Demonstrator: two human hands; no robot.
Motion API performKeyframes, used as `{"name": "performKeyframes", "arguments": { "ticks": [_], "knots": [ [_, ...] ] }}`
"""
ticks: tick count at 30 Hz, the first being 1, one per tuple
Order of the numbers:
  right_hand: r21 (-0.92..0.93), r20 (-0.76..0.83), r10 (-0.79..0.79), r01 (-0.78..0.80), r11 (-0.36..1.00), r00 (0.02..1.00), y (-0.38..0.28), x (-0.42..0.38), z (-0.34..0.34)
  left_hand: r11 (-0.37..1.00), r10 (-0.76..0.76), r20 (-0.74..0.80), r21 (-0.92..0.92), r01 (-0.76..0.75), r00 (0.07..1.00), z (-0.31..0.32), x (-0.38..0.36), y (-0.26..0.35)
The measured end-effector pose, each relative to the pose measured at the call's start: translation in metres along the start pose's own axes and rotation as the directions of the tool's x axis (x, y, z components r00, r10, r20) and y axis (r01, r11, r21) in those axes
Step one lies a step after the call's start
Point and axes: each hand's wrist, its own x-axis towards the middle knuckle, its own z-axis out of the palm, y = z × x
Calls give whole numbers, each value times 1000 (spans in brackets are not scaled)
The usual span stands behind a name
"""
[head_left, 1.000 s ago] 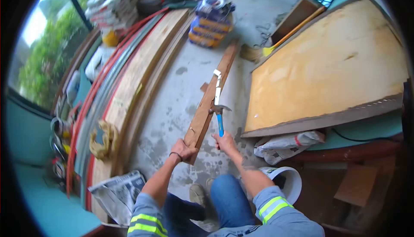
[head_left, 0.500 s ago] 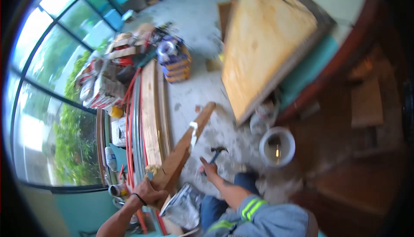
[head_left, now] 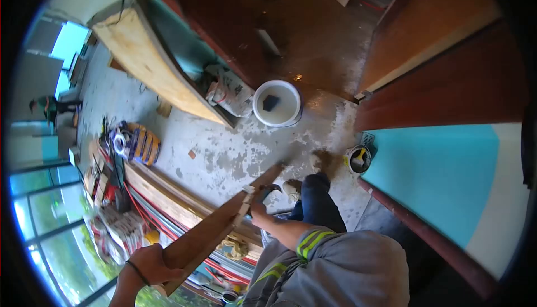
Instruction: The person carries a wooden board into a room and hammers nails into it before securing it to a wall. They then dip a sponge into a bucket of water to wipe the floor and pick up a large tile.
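Observation:
A long wooden board (head_left: 204, 239) slants up from the lower left, with a pale strip (head_left: 244, 206) wrapped or stuck across its middle. My left hand (head_left: 150, 267) is closed around its near end, thumb over the top face. Beside the board's far half, my right hand (head_left: 258, 212) is closed on a hammer (head_left: 272, 188). The hammer's dark head shows past my fingers, close to the board's edge, while its handle is mostly hidden by my hand.
A white bucket (head_left: 256, 108) holds liquid and a dark object. Right of my feet stands a paint can (head_left: 348, 164). Planks (head_left: 168, 192) and pipes lie along the windows, near a striped bag (head_left: 146, 146). A wooden panel (head_left: 168, 86) leans at the wall. Far left is a person (head_left: 50, 107).
My view has swung to the right. The hammer in my right hand has come up to the board, and my left hand still grips the board's near end.

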Motion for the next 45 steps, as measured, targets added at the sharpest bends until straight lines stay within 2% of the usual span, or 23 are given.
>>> {"name": "performKeyframes", "arguments": {
  "ticks": [5,7,8,9,11,13,17,18,19,21,23,24,26,27,28,31,33,34,37,41,42,43,45],
  "knots": [
    [52,-118,-126,133,990,985,-71,2,-42,982,144,18,119,-145,989,-29,6,11],
    [-9,-171,-227,229,973,959,-140,-58,-25,975,206,-40,93,-202,978,-41,5,19],
    [136,-114,-262,276,951,958,-152,-32,-29,970,243,-105,55,-238,964,-45,4,23],
    [49,-105,-418,424,904,903,-187,-58,-19,960,277,-169,21,-278,946,-49,4,28],
    [104,-88,-524,531,841,847,-246,-52,-2,962,251,-219,-57,-269,943,-47,13,42],
    [240,28,-530,509,827,847,-315,-69,21,934,269,-335,-139,-330,903,-43,31,54],
    [348,242,-621,530,773,746,-439,-77,70,906,163,-391,-305,-294,906,-59,67,113],
    [320,292,-639,557,766,711,-473,-78,82,889,103,-300,-400,-223,948,-57,87,124],
    [294,345,-652,581,759,675,-506,-82,96,838,149,-429,-423,-344,891,-61,101,145],
    [280,478,-620,561,779,623,-573,-87,118,783,59,-469,-525,-332,881,-49,149,175],
    [359,414,-667,562,745,619,-639,-113,158,798,12,-619,-467,-381,785,-41,200,217],
    [266,462,-622,571,777,631,-674,-107,168,824,2,-581,-460,-331,814,-66,207,249],
    [87,505,-561,608,789,656,-730,-125,182,740,-65,-672,-529,-416,738,-88,220,300],
    [146,607,-607,679,719,513,-758,-141,200,716,-77,-726,-517,-468,684,-112,229,321],
    [163,612,-642,720,674,462,-777,-153,211,698,-103,-733,-535,-476,672,-125,245,335],
    [212,626,-639,691,691,447,-856,-147,243,719,-155,-850,-447,-533,504,-188,268,370],
    [243,569,-723,761,602,391,-892,-170,269,695,-210,-869,-455,-557,448,-229,294,385],
    [245,584,-723,769,590,369,-919,-162,285,731,-241,-902,-412,-545,359,-256,305,393],
    [279,667,-717,825,492,202,-999,-160,338,696,-238,-926,-373,-613,293,-348,328,406],
    [204,652,-752,932,300,99,-1083,-188,425,638,-230,-920,-388,-665,317,-459,398,428],
    [303,637,-771,918,256,4,-1119,-168,443,622,-184,-909,-402,-671,374,-495,412,431],
    [350,692,-722,877,329,-6,-1138,-171,468,648,-84,-758,-535,-542,647,-542,399,424],
    [321,711,-689,808,495,140,-1194,-149,504,506,194,-868,-311,-805,457,-581,446,395]
  ]
}}
